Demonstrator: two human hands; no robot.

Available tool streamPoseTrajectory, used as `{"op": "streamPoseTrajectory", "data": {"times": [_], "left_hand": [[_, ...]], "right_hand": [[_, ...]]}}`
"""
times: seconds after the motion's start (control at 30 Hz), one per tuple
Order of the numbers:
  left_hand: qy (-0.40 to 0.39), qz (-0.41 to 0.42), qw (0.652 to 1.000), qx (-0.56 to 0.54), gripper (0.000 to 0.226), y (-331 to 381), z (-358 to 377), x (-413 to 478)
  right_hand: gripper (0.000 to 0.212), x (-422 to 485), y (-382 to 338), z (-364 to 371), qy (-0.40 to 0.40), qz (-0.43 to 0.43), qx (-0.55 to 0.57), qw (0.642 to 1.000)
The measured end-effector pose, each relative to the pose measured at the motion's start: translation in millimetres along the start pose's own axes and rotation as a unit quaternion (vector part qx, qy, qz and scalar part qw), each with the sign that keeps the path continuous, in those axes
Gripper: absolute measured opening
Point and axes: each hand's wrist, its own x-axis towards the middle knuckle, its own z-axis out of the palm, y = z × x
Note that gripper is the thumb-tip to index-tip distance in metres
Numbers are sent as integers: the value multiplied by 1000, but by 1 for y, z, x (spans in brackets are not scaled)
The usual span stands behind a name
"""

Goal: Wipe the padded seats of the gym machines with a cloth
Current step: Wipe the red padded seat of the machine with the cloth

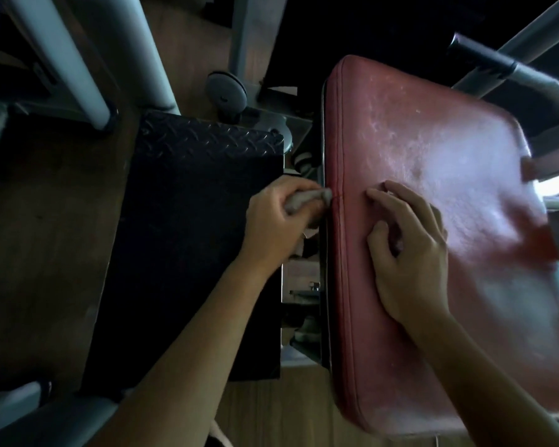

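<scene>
At the moment of inspection I found the left hand (pixel 271 224) curled round a bunched grey cloth (pixel 304 201), its leading fold pressed against the left side edge of the red padded seat (pixel 433 140), roughly midway along the stitched seam. The right hand (pixel 410 253) rested on the top face of the seat just inside that seam. Its fingers (pixel 373 193) were loosely bent and touching the pad, and I could make out nothing held in them. The seat's long axis ran from near the person away toward the far end, and its broad top face lay wholly to the right of the cloth. That face looked pale and scuffed, though I could not tell dust from glare. I judged the left hand the nearer to the side band and the only one equipped to wipe. Strokes would best follow the seam along the long axis. The black tread plate (pixel 200 221) lay just left of the seat, below the left hand.
</scene>
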Motion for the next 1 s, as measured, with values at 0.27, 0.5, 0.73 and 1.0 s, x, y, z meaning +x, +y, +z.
{"op": "streamPoseTrajectory", "data": {"times": [0.27, 0.5, 0.73, 1.0], "left_hand": [[-26, -1, 1000, -3, 10, 5, -1, -17], [-61, -30, 997, -42, 10, 0, -1, -49], [-44, -17, 998, -38, 13, 0, -3, -33], [-99, 4, 994, -39, 13, -4, -10, -71]], "right_hand": [[40, 1, 1, 0, 11, -4, -2, 1000], [39, 2, 2, 0, 16, -1, 2, 1000], [37, 1, 2, 0, 18, -1, 6, 1000], [37, 1, 5, 1, 26, -6, 11, 1000]]}}
